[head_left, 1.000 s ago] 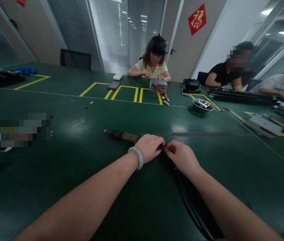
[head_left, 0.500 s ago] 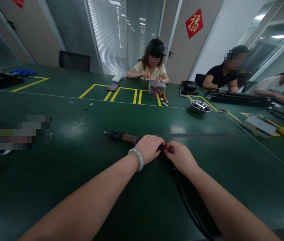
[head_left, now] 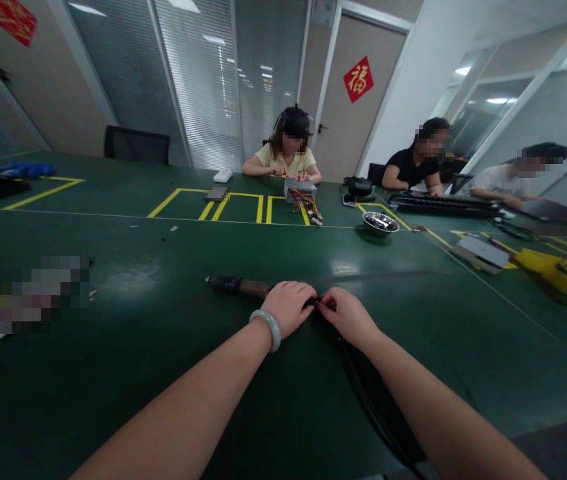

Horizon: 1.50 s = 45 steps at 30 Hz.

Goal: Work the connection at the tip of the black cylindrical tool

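Note:
A dark, rod-shaped tool (head_left: 236,286) lies on the green table (head_left: 163,320), its tip pointing left. My left hand (head_left: 289,306), with a pale bangle on the wrist, is closed over the tool's right end. My right hand (head_left: 347,315) sits right beside it, fingers pinched on the black cable (head_left: 363,400) where it meets the tool. The cable runs from there back toward me under my right forearm. The joint itself is hidden by my fingers.
A metal bowl (head_left: 380,223) stands beyond my hands to the right. Across the table a person (head_left: 283,157) handles a grey box with coloured wires (head_left: 301,192). Two more people sit at the far right by a black keyboard (head_left: 438,203). Yellow items (head_left: 553,270) lie at right.
The camera has tilted up, so the scene sits lower in the picture. Both hands keep the same grip on the tool and cable.

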Motion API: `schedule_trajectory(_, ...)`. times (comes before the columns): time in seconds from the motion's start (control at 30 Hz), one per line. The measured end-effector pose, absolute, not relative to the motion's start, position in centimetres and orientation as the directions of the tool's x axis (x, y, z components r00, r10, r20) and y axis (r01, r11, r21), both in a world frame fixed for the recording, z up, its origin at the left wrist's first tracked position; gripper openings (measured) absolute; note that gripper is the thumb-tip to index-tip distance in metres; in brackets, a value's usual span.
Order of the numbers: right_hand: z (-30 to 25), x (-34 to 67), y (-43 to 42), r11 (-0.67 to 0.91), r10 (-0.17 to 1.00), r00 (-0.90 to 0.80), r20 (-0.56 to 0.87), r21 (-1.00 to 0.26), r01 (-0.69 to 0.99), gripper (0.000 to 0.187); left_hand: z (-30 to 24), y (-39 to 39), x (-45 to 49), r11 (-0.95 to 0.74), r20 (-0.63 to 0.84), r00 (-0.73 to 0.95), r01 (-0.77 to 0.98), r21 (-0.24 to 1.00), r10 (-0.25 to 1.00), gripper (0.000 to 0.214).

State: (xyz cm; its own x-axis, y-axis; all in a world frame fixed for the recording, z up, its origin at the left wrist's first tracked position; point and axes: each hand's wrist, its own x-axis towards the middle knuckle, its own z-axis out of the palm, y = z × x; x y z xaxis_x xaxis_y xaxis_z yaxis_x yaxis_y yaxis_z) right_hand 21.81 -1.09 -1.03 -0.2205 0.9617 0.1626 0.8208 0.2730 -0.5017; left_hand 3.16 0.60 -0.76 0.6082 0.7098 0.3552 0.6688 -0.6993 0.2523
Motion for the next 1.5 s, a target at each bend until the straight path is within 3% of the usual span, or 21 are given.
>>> schedule_trajectory(0.77, -1.1, 21.7, -0.8, 0.293, 0.956, -0.241, 0.167, -0.536, 0.792, 0.009, -1.1, 0.9, 3.4, -0.685, 0.381, 0.578, 0.674, 0.276, 0.722, 0.012)
schedule_trajectory(1.3, -2.7, 22.8, -0.1, 0.228, 0.97, -0.212, 0.116, -0.729, 0.646, 0.011, -1.5, 1.1, 3.3, -0.681, 0.39, 0.566, 0.669, 0.299, 0.727, 0.01)
schedule_trajectory(1.5, -2.8, 22.8, -0.1, 0.215, 0.975, -0.192, 0.116, -0.721, 0.659, 0.01, -1.4, 1.1, 3.3, -0.677, 0.385, 0.564, 0.672, 0.299, 0.73, 0.01)
